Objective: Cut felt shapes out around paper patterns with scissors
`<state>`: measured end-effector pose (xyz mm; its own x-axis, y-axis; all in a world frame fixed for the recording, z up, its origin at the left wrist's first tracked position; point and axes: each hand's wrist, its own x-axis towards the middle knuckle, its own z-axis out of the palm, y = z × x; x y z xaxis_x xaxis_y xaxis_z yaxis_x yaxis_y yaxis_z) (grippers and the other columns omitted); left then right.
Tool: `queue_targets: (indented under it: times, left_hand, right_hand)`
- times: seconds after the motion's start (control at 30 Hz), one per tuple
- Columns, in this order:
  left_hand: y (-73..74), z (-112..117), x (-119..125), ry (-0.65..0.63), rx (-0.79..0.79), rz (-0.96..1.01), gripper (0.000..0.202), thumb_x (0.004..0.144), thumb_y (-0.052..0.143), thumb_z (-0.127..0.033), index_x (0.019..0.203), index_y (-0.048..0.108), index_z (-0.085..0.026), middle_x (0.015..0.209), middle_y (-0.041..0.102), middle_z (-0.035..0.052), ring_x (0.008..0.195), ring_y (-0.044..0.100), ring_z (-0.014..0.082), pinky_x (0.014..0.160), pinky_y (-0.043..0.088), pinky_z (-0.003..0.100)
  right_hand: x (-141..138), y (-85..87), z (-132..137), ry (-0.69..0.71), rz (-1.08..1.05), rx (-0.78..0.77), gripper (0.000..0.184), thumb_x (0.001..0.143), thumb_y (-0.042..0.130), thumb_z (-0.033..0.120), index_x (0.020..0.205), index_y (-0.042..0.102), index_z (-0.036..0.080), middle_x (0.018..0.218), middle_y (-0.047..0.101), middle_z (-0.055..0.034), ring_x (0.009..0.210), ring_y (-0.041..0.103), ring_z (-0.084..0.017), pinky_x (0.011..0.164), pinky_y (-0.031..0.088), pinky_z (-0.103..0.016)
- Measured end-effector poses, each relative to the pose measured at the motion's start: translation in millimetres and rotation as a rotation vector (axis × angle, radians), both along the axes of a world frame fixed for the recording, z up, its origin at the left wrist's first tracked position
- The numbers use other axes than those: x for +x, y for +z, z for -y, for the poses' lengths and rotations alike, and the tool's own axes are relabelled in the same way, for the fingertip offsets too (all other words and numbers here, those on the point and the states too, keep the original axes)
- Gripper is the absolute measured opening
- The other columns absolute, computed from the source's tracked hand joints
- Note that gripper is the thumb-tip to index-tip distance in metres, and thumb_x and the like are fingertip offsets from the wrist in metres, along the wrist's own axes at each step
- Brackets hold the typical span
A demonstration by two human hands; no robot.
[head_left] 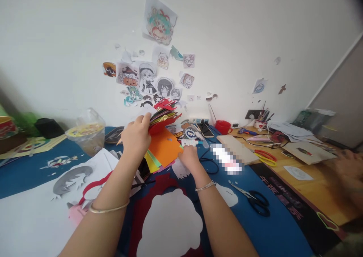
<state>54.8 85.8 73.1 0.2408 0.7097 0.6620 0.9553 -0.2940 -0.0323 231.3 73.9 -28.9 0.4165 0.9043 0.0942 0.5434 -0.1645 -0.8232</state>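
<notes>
- the left hand (138, 138) has its fingers closed on the left edge of a bundle of coloured paper (166, 123), thumb side up, holding it raised and tilted.
- the right hand (189, 157) has its fingers curled in at the right edge of the orange sheet (164, 149); i cannot tell whether they pinch it or only rest there.
- the orange sheet slants just below the bundle, with yellow and green edges showing under it.
- the step in hand looks like leafing through the colours; to part a sheet, the next move would seem to call for a steady left hold and a light pinch by the right at one edge, so nothing creases or slides out.
- nearer the body, a scalloped white cutout (171, 225) lies over a dark red piece (138, 215).
- to the right, scissors (250, 196) lie partly open on the blue-covered tabletop (279, 234).
- farther off stand a phone (205, 129) and a red mug (223, 127), near the wall.
</notes>
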Motion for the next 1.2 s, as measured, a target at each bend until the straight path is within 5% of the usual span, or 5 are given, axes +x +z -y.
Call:
queue_targets:
  times: [0.33, 0.6, 0.83, 1.2]
  left_hand:
    - [-0.3, -1.3, -2.8, 0.013, -0.008, 0.045, 0.050, 0.081, 0.035, -0.015, 0.131, 0.033, -0.023, 0.118, 0.058, 0.0111, 0.089, 0.058, 0.0290, 0.057, 0.040, 0.032]
    - [-0.8, -3.3, -4.7, 0.037, 0.054, 0.088, 0.050, 0.080, 0.039, -0.014, 0.128, 0.037, -0.023, 0.117, 0.059, 0.0089, 0.086, 0.058, 0.0279, 0.051, 0.032, 0.030]
    - [-0.4, -5.0, -7.0, 0.050, 0.092, 0.110, 0.048, 0.081, 0.041, -0.019, 0.128, 0.038, -0.022, 0.116, 0.061, 0.0087, 0.083, 0.058, 0.0275, 0.048, 0.026, 0.030]
    - [-0.2, -6.0, -8.7, 0.060, 0.121, 0.120, 0.048, 0.079, 0.041, -0.018, 0.127, 0.040, -0.020, 0.113, 0.062, 0.0069, 0.081, 0.059, 0.0278, 0.048, 0.027, 0.032]
  right_hand:
    - [5.3, -3.2, -8.6, 0.061, 0.136, -0.196, 0.027, 0.089, 0.052, 0.029, 0.113, 0.054, 0.017, 0.115, 0.056, -0.0079, 0.097, 0.058, -0.020, 0.081, 0.050, -0.040]
    - [2.0, -1.2, -6.6, 0.032, 0.289, -0.280, 0.027, 0.089, 0.053, 0.030, 0.113, 0.054, 0.016, 0.117, 0.055, -0.0077, 0.099, 0.057, -0.021, 0.084, 0.048, -0.043]
    - [-7.4, 1.4, -3.2, -0.040, 0.373, -0.288, 0.056, 0.068, 0.071, 0.041, 0.110, 0.058, 0.006, 0.121, 0.050, -0.0230, 0.120, 0.038, -0.037, 0.092, 0.038, -0.041]
    - [-0.9, -2.1, -7.5, 0.067, 0.141, -0.279, 0.028, 0.089, 0.053, 0.029, 0.113, 0.054, 0.016, 0.116, 0.056, -0.0079, 0.098, 0.058, -0.021, 0.082, 0.049, -0.041]
